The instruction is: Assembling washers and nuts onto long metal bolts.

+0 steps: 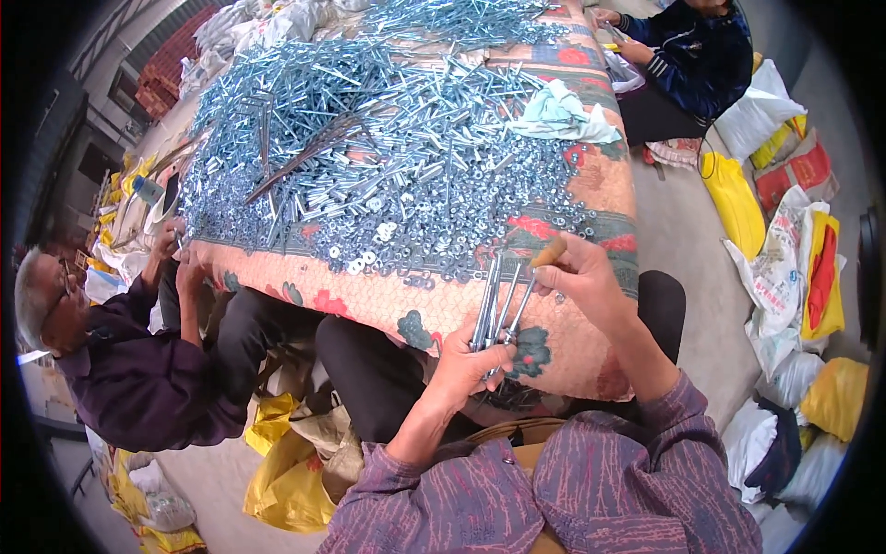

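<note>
Several long, shiny metal bolts (492,300) stand upright and slightly fanned in my left hand (463,362), whose fingers are closed round their lower ends. My right hand (588,279) is closed in a pinch at the top of the rightmost bolt; anything small between its fingertips is hidden. A brown, finger-thick piece (551,251) shows at the right fingers, and I cannot tell whether it covers a finger or is held. Just beyond both hands, loose washers and nuts (406,231) lie spread along the near part of the table.
A flowered cloth covers the table (369,294). Heaps of metal rods (305,83), dark thin rods (309,155) and a pale green cloth (558,113) lie on it. Co-workers sit left (138,369) and far right (697,65). Sacks (738,198) line the right floor; a yellow bag (291,475) stands lower left.
</note>
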A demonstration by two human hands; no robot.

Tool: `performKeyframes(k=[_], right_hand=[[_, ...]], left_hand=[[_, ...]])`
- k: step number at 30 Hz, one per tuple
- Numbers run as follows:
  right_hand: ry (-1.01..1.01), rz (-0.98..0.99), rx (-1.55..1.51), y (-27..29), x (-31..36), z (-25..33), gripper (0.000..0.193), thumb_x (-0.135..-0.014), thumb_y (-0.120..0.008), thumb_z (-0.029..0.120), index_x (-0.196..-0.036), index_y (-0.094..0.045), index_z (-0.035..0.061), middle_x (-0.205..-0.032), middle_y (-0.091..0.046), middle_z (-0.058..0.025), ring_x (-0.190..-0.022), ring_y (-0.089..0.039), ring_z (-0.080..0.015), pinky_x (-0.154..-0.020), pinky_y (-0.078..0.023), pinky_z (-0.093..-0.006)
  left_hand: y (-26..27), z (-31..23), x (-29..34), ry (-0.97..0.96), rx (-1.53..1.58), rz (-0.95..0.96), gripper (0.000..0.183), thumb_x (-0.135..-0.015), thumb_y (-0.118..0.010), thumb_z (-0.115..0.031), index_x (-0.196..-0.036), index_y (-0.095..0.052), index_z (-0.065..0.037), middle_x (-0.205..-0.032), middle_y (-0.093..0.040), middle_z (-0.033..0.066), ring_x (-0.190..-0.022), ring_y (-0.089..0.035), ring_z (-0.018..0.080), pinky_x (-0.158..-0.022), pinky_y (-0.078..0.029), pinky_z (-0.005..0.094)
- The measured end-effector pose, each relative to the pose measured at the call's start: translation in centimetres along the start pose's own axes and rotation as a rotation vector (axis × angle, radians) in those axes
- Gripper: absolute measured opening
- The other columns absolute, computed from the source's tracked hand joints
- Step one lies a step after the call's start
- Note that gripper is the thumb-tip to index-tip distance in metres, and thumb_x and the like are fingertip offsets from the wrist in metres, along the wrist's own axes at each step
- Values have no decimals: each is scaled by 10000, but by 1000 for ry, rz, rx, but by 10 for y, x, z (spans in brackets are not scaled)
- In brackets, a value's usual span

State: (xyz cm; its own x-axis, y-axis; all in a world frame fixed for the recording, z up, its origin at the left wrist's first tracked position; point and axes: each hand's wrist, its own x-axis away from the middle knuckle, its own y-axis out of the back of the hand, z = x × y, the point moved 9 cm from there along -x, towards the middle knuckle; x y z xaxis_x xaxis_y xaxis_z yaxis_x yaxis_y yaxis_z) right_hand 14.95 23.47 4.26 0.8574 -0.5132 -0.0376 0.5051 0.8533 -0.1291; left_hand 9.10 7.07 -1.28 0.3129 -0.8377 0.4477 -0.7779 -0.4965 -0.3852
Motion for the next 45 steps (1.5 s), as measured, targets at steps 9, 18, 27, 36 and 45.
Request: performKeyframes(k=[9, 18, 27, 36, 45], right_hand=[[-288, 140, -273, -48, 29, -29, 197, -870, -620, 46, -1061, -619, -4, -918, -664, -63, -758, -611, -109, -707, -512, -255], [-130, -17, -153, -30, 29, 11, 165, -808, -604, -49, -969, -629, -20, -831, -660, -73, -759, -626, -146, -667, -511, -274], [-175, -40, 246, -24, 40, -22, 173, -849, -645, 60, -998, -637, -27, -790, -626, -19, -674, -576, -89, -642, -479, -231], [-106, -49, 270, -6, 25, -14, 247, -947, -481, 73, -1142, -582, -39, -859, -660, -69, -791, -632, -135, -724, -503, -273], [-86, 12, 204, -9, 27, -22, 320, -990, -497, 214, -1161, -590, -40, -934, -692, -101, -811, -653, -129, -733, -514, -238]], left_hand=[[9, -3, 9, 7, 47, 74, 199, -793, -672, -27, -975, -593, -5, -687, -635, 81, -437, -513, 103, -365, -329, 199], [14, -7, 12, -67, 171, 92, 261, -870, -669, -148, -1075, -587, -9, -673, -628, 71, -408, -493, 87, -326, -281, 182], [19, -3, 13, -187, 56, -125, 188, -839, -704, -106, -976, -619, -11, -592, -568, 23, -407, -474, 70, -334, -299, 200], [32, -5, 5, -104, 106, -188, 150, -836, -681, -86, -934, -605, 0, -587, -561, 37, -371, -432, 73, -314, -259, 191], [25, 5, -2, -63, 172, -94, 142, -838, -678, -69, -928, -608, 15, -589, -561, 50, -367, -429, 72, -311, -269, 181]])
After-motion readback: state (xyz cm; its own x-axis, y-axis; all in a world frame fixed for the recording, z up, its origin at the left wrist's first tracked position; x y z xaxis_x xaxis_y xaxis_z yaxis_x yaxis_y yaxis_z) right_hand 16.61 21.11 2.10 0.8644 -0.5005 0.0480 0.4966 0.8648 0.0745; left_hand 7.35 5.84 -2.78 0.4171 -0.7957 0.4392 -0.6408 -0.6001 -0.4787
